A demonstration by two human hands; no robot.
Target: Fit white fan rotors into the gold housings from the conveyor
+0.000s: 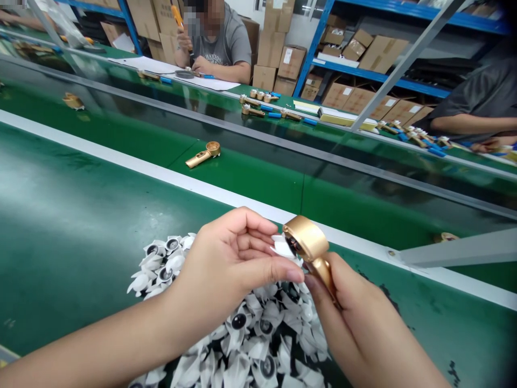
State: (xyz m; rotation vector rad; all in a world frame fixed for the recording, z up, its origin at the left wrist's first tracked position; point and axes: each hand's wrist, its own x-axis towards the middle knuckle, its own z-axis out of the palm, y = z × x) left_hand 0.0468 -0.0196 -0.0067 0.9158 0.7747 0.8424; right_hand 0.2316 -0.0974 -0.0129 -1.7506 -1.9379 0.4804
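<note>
My right hand (355, 307) is wrapped round the handle of a gold handheld fan body (307, 237), whose round ring head tilts up and to the left. A white fan blade (281, 247) is pinched in the curled fingers of my left hand (238, 253), right at the open side of the ring. Part of the blade is covered by my fingers and the ring, so I cannot tell if it is seated inside. Below both hands lies a heap of loose white fan blades (258, 334) with dark round hubs.
Beyond a white rail (133, 168), a gold fan body (204, 154) lies on the green belt (250, 175). Across it, a person in a grey shirt (230, 43) holds an orange tool (176, 17). Several fan bodies with blue parts (420, 137) line the far bench. A metal post (460, 248) stands at right.
</note>
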